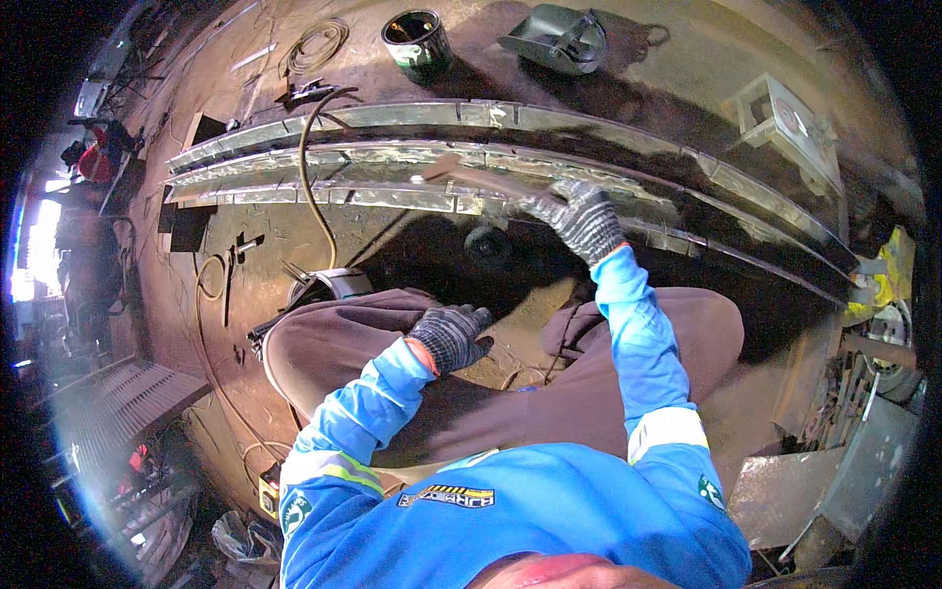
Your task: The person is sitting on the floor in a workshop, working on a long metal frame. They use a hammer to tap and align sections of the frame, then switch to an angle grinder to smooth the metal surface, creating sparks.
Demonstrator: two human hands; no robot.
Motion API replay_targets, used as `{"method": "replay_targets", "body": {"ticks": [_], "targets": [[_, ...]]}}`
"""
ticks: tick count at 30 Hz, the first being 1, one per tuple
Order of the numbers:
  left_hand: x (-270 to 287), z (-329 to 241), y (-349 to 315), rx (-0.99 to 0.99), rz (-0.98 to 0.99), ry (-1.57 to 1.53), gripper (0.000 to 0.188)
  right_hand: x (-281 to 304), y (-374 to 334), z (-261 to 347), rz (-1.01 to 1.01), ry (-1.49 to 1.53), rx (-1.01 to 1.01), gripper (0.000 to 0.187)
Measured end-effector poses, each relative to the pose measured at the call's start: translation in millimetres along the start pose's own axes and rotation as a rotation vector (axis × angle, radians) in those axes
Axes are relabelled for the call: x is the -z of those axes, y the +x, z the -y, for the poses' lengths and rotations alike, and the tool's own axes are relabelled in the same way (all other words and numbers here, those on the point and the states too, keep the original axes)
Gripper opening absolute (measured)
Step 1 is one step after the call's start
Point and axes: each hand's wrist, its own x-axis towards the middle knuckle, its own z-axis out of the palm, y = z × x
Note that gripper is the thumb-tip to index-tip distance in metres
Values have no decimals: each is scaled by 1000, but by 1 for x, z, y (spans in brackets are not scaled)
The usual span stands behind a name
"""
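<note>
On metal rails [510, 162], right hand [586, 221] gripping brush [471, 177]

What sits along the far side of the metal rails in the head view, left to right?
Coiled cable → open paint can → grey welding mask → small white box. Nearer, the right hand holds a hammer over the metal rails.

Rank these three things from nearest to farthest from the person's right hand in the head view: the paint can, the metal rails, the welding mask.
From the right hand:
1. Metal rails: directly beneath the hand, running left to right across the floor.
2. Welding mask: beyond the rails, straight ahead at the top.
3. Paint can: beyond the rails, further to the left.
</note>
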Motion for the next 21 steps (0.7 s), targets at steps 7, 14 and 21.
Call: {"method": "replay_targets", "body": {"ticks": [7,14,21], "targets": [[15,7,-4,-3,-25,-22,34,-58,29,-32,62,-124,-276,52],[-2,9,7,-46,-107,1,34,-54,16,-37,51,-121,-249,59],[2,6,-7,1,-96,23,36,-28,0,-33,0,171,-121,57]]}}
